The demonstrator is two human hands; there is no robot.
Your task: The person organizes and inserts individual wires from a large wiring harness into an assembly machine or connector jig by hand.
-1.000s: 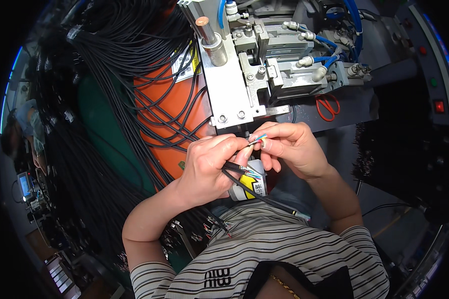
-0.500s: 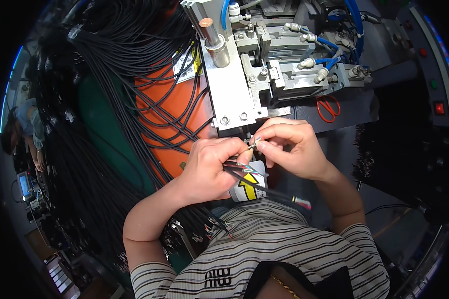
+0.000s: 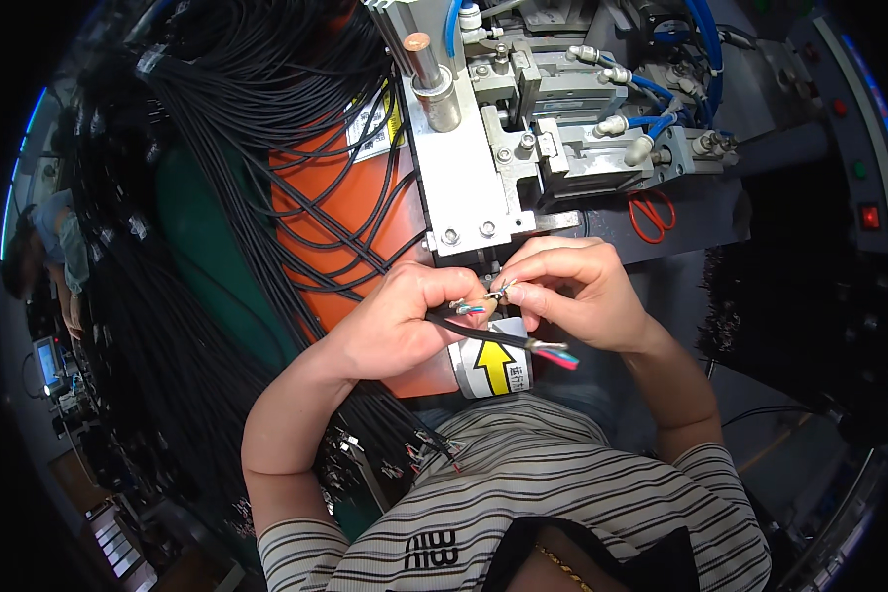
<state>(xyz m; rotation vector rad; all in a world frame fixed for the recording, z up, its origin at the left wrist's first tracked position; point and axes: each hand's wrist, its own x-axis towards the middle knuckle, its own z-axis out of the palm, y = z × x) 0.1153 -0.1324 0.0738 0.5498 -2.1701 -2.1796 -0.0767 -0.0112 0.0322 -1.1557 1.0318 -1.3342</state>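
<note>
Both grips closed on black cable: left hand [image 3: 390, 331] pinches sheath, right hand [image 3: 572, 296] nips thin stripped wire ends [image 3: 483, 299] at fingertips. Black cable [image 3: 493, 337] runs just below metal press [image 3: 483, 158], coloured cores fanned at free end. White label with yellow arrow [image 3: 491, 368] under cable. Black cable bundles [image 3: 247, 128] left of press, red scissors [image 3: 649, 215] right.

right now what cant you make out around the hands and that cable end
- Head view: the wire tips between left hand and right hand are too small to tell apart.
- The slot under the metal fixture is hidden by the fingers.
- The black cable bundle runs off the upper edge.
</note>
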